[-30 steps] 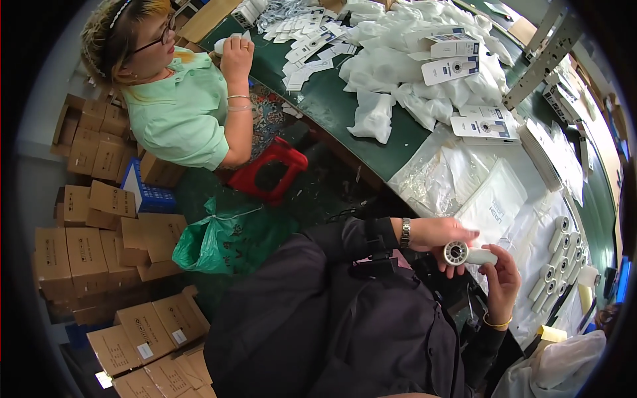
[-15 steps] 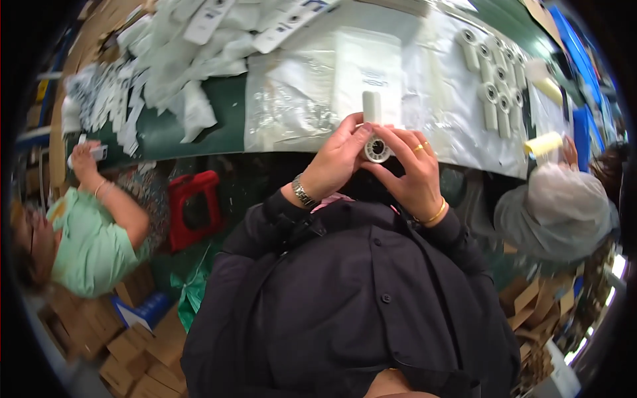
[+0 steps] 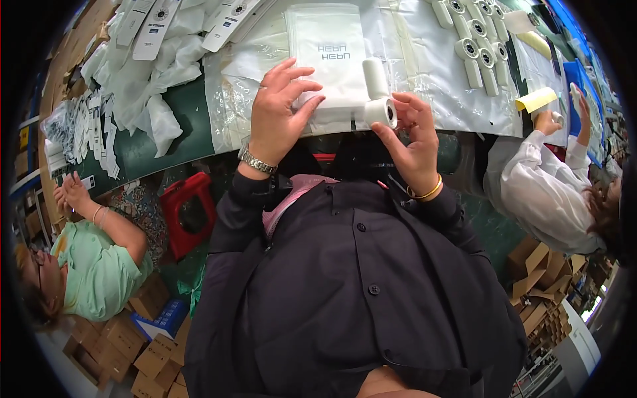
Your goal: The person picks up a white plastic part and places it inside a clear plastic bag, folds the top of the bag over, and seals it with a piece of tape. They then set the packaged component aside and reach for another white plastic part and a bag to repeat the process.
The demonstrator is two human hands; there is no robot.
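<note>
White device point(image 3: 376, 83) | right hand point(image 3: 413, 140): pinching its round end; keep grip steady | left hand point(image 3: 277, 109): fingers spread over bags point(image 3: 327, 32)

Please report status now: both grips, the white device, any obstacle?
Left grip open by the white bag stack, contact unclear. Right grip holding white device by its round head. No obstacle seen at the device.

Left hand point(image 3: 277, 109) loosely spread, right hand point(image 3: 413, 138) curled, gripping
</note>
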